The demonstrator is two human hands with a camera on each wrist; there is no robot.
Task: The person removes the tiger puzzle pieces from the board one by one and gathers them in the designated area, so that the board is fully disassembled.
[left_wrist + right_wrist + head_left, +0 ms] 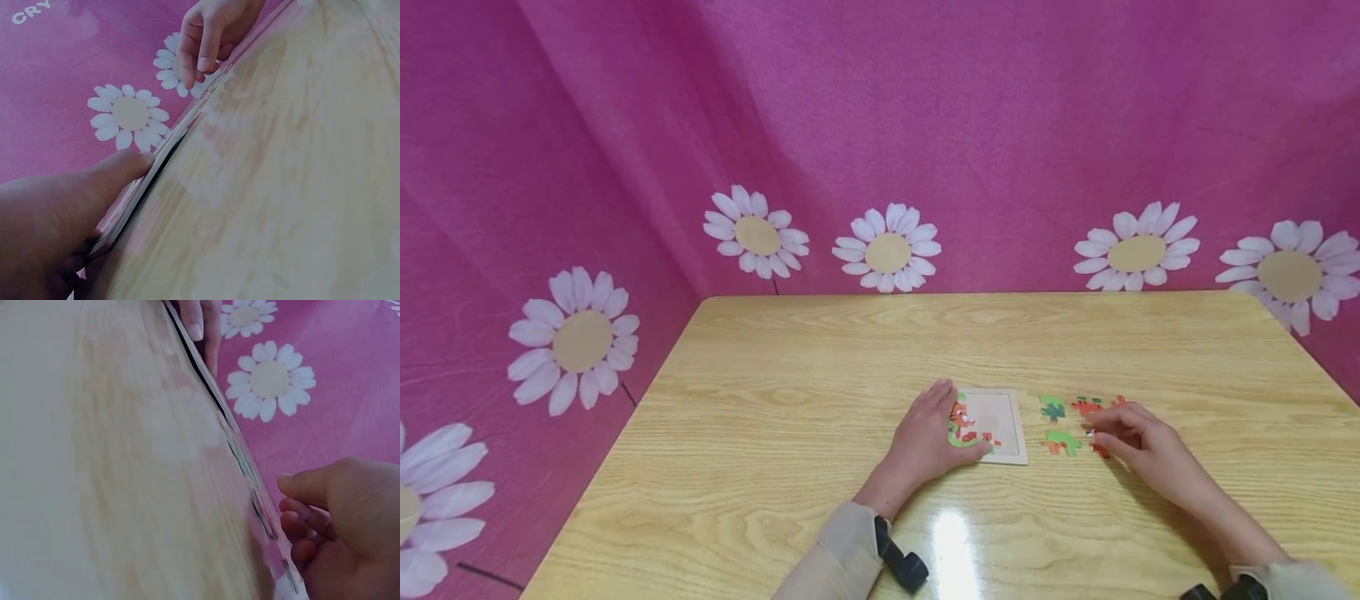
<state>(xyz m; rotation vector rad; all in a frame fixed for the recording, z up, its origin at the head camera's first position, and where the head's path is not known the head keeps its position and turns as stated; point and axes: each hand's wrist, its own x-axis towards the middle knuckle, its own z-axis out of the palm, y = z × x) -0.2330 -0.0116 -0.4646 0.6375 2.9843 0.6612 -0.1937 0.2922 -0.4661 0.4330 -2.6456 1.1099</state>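
Note:
A square wooden puzzle tray (1021, 425) lies on the table, with red, orange and green pieces fitted along its left part. My left hand (928, 432) covers its left side and grips it, thumb along the near edge and fingers toward the far left corner. In the left wrist view, the thumb (128, 167) sits at the tray's edge. Over the loose pieces at the right is my right hand (1146, 446), thumb and fingers apart and loosely bent. A red puzzle piece (1099, 450) lies under its fingertips, partly hidden. No piece shows between the fingers in the right wrist view.
Loose jigsaw pieces lie right of the tray: a green one (1052, 407), a green and orange one (1063, 442) and a red one (1086, 406) among them. The wooden table (820, 358) meets a pink flowered cloth (1000, 150) at its back and left.

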